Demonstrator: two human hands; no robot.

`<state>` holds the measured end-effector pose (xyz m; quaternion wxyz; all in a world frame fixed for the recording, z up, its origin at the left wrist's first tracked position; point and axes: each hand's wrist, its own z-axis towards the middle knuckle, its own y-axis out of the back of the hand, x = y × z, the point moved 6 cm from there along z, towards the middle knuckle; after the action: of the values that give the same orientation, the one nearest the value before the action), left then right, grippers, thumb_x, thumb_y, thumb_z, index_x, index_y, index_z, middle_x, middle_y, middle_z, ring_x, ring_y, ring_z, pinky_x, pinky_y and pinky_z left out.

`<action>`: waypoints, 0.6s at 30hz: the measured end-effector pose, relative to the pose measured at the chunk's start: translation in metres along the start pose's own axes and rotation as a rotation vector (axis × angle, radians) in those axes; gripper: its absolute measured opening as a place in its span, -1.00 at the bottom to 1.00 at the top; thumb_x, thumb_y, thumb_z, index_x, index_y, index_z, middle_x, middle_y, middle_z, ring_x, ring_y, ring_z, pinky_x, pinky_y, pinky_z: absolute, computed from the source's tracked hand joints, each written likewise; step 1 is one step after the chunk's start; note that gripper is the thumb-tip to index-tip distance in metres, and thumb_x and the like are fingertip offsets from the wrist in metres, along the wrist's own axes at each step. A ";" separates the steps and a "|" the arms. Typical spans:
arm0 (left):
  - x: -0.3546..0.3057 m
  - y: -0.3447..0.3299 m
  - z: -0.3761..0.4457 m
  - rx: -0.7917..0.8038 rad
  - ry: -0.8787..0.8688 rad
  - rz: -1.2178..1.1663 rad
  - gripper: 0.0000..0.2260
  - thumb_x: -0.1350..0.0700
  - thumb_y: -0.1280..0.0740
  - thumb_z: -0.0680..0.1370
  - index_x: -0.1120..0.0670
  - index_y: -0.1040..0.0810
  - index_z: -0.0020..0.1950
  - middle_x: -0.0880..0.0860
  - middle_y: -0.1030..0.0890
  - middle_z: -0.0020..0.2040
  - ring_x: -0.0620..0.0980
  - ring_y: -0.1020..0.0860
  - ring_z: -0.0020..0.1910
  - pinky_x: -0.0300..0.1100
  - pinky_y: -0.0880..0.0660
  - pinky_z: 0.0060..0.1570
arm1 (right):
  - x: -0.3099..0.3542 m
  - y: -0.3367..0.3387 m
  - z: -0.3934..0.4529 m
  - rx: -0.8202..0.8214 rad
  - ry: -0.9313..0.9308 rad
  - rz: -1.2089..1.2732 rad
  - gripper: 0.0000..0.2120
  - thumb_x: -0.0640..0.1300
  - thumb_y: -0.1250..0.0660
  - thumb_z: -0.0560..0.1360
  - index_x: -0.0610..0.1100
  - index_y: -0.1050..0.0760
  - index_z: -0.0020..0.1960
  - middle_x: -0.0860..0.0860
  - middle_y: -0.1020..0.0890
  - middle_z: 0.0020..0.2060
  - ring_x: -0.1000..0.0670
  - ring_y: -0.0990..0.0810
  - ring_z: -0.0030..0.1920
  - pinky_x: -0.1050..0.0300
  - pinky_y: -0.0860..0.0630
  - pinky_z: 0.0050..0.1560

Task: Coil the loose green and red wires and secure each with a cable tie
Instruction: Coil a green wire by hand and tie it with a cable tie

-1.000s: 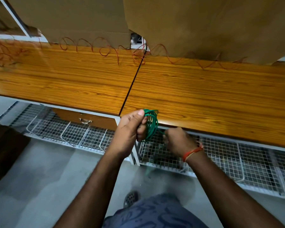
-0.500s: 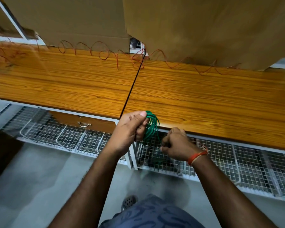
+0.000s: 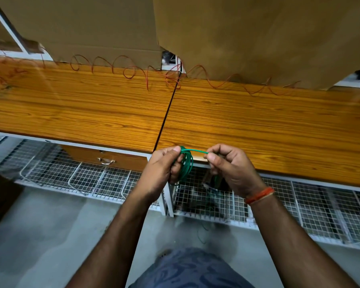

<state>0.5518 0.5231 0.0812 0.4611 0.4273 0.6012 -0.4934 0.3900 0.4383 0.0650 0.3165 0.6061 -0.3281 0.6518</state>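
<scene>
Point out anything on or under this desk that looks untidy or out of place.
The red wire sprawls in loose loops along the desk's back edge, uncoiled. The green wire is partly coiled in the left hand; the right hand pinches its free strand.

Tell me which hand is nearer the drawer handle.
Left. The left hand grips the green coil just right of the drawer handle; the right hand is farther right.

Green wire [image 3: 188, 165] partly hidden inside left hand [image 3: 161, 171]; free end lost behind right hand [image 3: 230, 169]. Red wire [image 3: 131, 68] cut off at left edge, blurred there.
</scene>
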 end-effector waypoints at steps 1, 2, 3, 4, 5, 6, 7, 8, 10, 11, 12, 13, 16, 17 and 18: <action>0.001 0.001 0.000 0.005 0.004 -0.011 -0.72 0.00 -0.19 0.68 0.05 -0.40 -0.21 -0.03 -0.24 -0.44 -0.09 -0.11 -0.47 -0.27 -0.11 -0.50 | 0.004 0.000 0.000 -0.022 0.037 -0.026 -0.84 0.02 -0.49 0.51 -0.07 -0.65 -0.06 0.01 -0.52 -0.34 0.02 -0.42 -0.33 -0.05 -0.40 -0.29; 0.002 0.000 0.000 0.016 0.012 -0.035 -0.72 -0.02 -0.19 0.68 0.05 -0.41 -0.21 -0.03 -0.23 -0.44 -0.08 -0.10 -0.47 -0.26 -0.09 -0.49 | 0.008 -0.002 0.000 -0.059 0.075 -0.059 -0.91 -0.08 -0.44 0.57 -0.10 -0.64 -0.06 0.05 -0.53 -0.33 0.08 -0.42 -0.34 0.08 -0.41 -0.28; 0.002 -0.002 0.001 0.028 0.020 -0.077 -0.72 -0.03 -0.19 0.67 0.05 -0.41 -0.21 -0.04 -0.22 -0.44 -0.08 -0.07 -0.46 -0.24 -0.06 -0.49 | 0.011 -0.004 0.001 -0.105 0.106 -0.102 -0.91 -0.16 -0.40 0.61 -0.12 -0.63 -0.06 0.10 -0.53 -0.34 0.14 -0.42 -0.34 0.23 -0.39 -0.27; 0.002 -0.004 0.001 0.037 0.025 -0.134 -0.71 -0.04 -0.20 0.67 0.05 -0.40 -0.20 -0.04 -0.20 -0.44 -0.07 -0.05 -0.46 -0.23 -0.04 -0.49 | 0.010 -0.006 0.001 -0.141 0.118 -0.142 -0.89 -0.19 -0.36 0.63 -0.15 -0.63 -0.06 0.15 -0.52 -0.35 0.19 -0.42 -0.35 0.31 -0.38 -0.28; 0.001 -0.007 0.002 0.036 0.027 -0.192 -0.70 -0.04 -0.20 0.69 0.06 -0.39 -0.18 -0.04 -0.18 -0.44 -0.06 -0.03 -0.46 -0.23 -0.04 -0.49 | 0.005 -0.010 0.001 -0.156 0.108 -0.172 -0.86 -0.18 -0.34 0.65 -0.14 -0.63 -0.05 0.17 -0.51 -0.37 0.21 -0.42 -0.35 0.32 -0.38 -0.28; 0.001 -0.008 0.003 0.019 0.028 -0.241 -0.70 -0.05 -0.18 0.70 0.07 -0.38 -0.17 -0.05 -0.16 -0.44 -0.07 -0.03 -0.47 -0.23 -0.04 -0.49 | -0.002 -0.015 0.000 -0.153 0.082 -0.214 -0.84 -0.14 -0.32 0.66 -0.09 -0.63 -0.05 0.17 -0.51 -0.37 0.20 -0.44 -0.35 0.28 -0.41 -0.28; 0.002 -0.007 0.004 -0.008 0.028 -0.281 -0.70 -0.04 -0.14 0.69 0.08 -0.37 -0.16 -0.05 -0.17 -0.44 -0.09 -0.05 -0.49 -0.23 -0.04 -0.48 | -0.010 -0.019 -0.002 -0.138 0.052 -0.272 -0.82 -0.08 -0.30 0.67 -0.05 -0.63 -0.04 0.15 -0.53 -0.37 0.17 -0.47 -0.34 0.18 -0.46 -0.26; 0.003 -0.005 0.005 -0.038 0.028 -0.326 -0.70 -0.04 -0.11 0.69 0.08 -0.37 -0.15 -0.06 -0.18 -0.46 -0.12 -0.08 -0.52 -0.23 -0.04 -0.48 | -0.018 -0.021 -0.004 -0.124 0.028 -0.330 -0.80 -0.04 -0.28 0.68 -0.02 -0.64 -0.04 0.13 -0.55 -0.35 0.13 -0.51 -0.33 0.09 -0.50 -0.26; 0.004 0.002 0.008 -0.082 0.033 -0.483 -0.71 -0.03 -0.09 0.69 0.09 -0.37 -0.15 -0.09 -0.21 -0.49 -0.18 -0.14 -0.57 -0.26 -0.05 -0.50 | -0.032 -0.019 -0.011 -0.129 0.022 -0.429 -0.80 -0.05 -0.26 0.69 0.01 -0.64 -0.02 0.10 -0.60 -0.32 0.08 -0.56 -0.33 0.06 -0.52 -0.27; 0.005 0.007 0.010 -0.097 0.043 -0.591 -0.73 -0.02 -0.11 0.67 0.08 -0.38 -0.15 -0.10 -0.22 -0.51 -0.19 -0.16 -0.59 -0.28 -0.07 -0.52 | -0.038 -0.016 -0.015 -0.150 0.030 -0.466 -0.81 -0.08 -0.26 0.69 0.00 -0.63 -0.01 0.08 -0.63 -0.31 0.08 -0.59 -0.34 0.09 -0.53 -0.30; 0.005 0.011 0.012 -0.104 0.056 -0.700 -0.76 -0.02 -0.14 0.65 0.07 -0.38 -0.16 -0.11 -0.23 -0.52 -0.20 -0.18 -0.61 -0.30 -0.11 -0.54 | -0.045 -0.013 -0.020 -0.184 0.032 -0.497 -0.83 -0.11 -0.27 0.69 0.00 -0.62 0.00 0.06 -0.64 -0.31 0.09 -0.60 -0.34 0.13 -0.52 -0.32; 0.005 0.015 0.014 -0.104 0.064 -0.791 -0.78 -0.01 -0.15 0.63 0.06 -0.38 -0.16 -0.12 -0.24 -0.52 -0.20 -0.19 -0.61 -0.32 -0.14 -0.54 | -0.050 -0.011 -0.024 -0.222 0.031 -0.525 -0.84 -0.13 -0.28 0.68 0.00 -0.62 0.00 0.05 -0.64 -0.31 0.10 -0.61 -0.33 0.16 -0.53 -0.32; 0.008 0.024 0.019 -0.124 0.049 -0.864 -0.78 0.02 -0.12 0.66 0.05 -0.39 -0.14 -0.11 -0.27 -0.50 -0.20 -0.23 -0.58 -0.32 -0.22 -0.50 | -0.060 -0.012 -0.034 -0.241 0.062 -0.712 -0.88 -0.09 -0.32 0.65 0.00 -0.62 -0.02 0.10 -0.65 -0.22 0.13 -0.64 -0.20 0.14 -0.56 -0.23; 0.010 0.026 0.020 -0.142 0.037 -0.844 -0.76 0.03 -0.09 0.69 0.06 -0.39 -0.13 -0.11 -0.28 -0.48 -0.20 -0.24 -0.57 -0.32 -0.24 -0.48 | -0.057 -0.018 -0.035 -0.201 0.101 -0.784 -0.87 -0.06 -0.31 0.64 -0.01 -0.62 -0.01 0.11 -0.63 -0.20 0.14 -0.61 -0.18 0.17 -0.52 -0.21; 0.011 0.028 0.022 -0.167 0.019 -0.819 -0.74 0.03 -0.06 0.71 0.06 -0.39 -0.12 -0.11 -0.29 -0.47 -0.19 -0.25 -0.56 -0.32 -0.26 -0.47 | -0.051 -0.025 -0.036 -0.153 0.143 -0.841 -0.85 -0.04 -0.30 0.63 -0.03 -0.63 0.01 0.10 -0.62 -0.17 0.13 -0.58 -0.16 0.21 -0.47 -0.19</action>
<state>0.5792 0.5060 0.0631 0.2539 0.1186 0.7637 -0.5816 0.3927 0.4816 0.0137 0.6205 0.6152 -0.0773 0.4802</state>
